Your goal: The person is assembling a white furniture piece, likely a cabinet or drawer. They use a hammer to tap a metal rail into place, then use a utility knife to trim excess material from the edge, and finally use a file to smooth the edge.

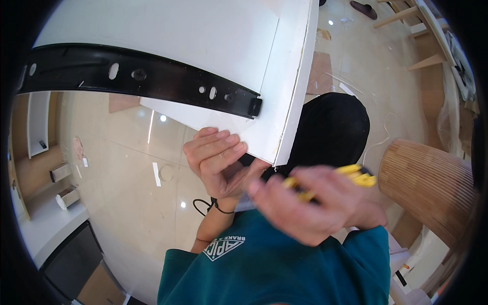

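A white drawer (203,23) is tilted up in front of me, with a black metal drawer slide (168,79) screwed along its side. My left hand (216,162) grips the drawer's near lower edge, fingers curled against the white panel just below the end of the slide. Close to the drawer's corner, my right hand (310,203) is closed around a yellow-and-black utility knife (358,175). Motion blurs this hand, and I cannot make out exactly where the blade sits. Along the drawer's front panel (297,86) the edge looks slightly rough.
A ribbed round wooden piece (427,183) stands close on my right. Wooden furniture legs (429,62) and a slipper (364,9) are farther off. White strips (156,174) and scraps lie on the tiled floor. At the left is a cabinet with a white top (53,236).
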A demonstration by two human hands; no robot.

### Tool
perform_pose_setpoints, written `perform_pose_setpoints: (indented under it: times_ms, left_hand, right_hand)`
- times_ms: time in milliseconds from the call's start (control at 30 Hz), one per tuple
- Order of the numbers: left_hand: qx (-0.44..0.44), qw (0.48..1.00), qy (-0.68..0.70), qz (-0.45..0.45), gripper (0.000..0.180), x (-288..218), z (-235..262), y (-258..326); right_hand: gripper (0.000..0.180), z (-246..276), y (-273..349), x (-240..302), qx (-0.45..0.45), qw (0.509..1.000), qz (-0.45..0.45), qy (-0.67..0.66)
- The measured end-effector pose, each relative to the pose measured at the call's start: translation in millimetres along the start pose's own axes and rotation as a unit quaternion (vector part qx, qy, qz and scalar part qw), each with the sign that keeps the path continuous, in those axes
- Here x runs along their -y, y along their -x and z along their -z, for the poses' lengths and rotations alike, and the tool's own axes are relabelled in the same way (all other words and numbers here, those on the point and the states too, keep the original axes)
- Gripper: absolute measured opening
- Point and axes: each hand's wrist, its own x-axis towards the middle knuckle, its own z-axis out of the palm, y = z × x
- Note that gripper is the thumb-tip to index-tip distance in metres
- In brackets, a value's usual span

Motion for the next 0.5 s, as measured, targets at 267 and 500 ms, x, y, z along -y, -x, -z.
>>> perform_pose_setpoints:
  times_ms: [267, 500]
  left_hand:
    - [0.0, 1.0, 0.003, 0.003, 0.043, 1.1, 0.7, 0.3]
    - [0.006, 1.0, 0.007, 0.014, 0.043, -0.8, 0.4, 2.9]
  right_hand:
    - [0.033, -2.8, -23.6, -51.0, -0.067, 0.993, -0.096, 0.014]
    - [0.034, -13.3, -20.1, -62.7, -0.063, 0.992, -0.094, 0.051]
